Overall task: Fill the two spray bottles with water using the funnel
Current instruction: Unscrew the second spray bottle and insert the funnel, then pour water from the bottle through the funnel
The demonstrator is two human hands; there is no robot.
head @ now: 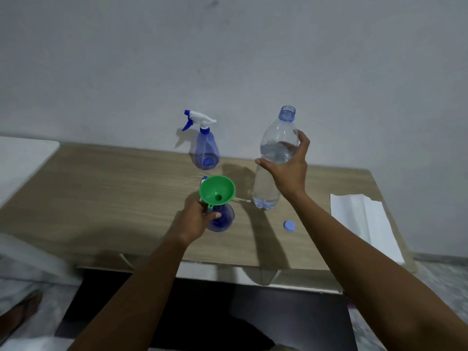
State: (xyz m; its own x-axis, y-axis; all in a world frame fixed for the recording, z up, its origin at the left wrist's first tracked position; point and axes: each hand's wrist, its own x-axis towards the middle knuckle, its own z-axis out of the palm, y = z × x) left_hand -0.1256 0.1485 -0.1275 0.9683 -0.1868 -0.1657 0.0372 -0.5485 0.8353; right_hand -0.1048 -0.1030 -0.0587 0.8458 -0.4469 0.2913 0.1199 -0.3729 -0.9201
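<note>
Surface: wooden table against a pale wall.
Left hand: fingers wrapped around near spray bottle under green funnel.
Right hand: fingers spread, gripping uncapped water bottle.
Far spray bottle: upright, capped.

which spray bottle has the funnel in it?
The near spray bottle, steadied by the left hand, carries the green funnel; the far spray bottle keeps its trigger head.

Dim, bluish light; soft shadows fall on the table, edges bend and blur.

Funnel in near spray bottle; 2nd bottle behind, water bottle right.
</note>
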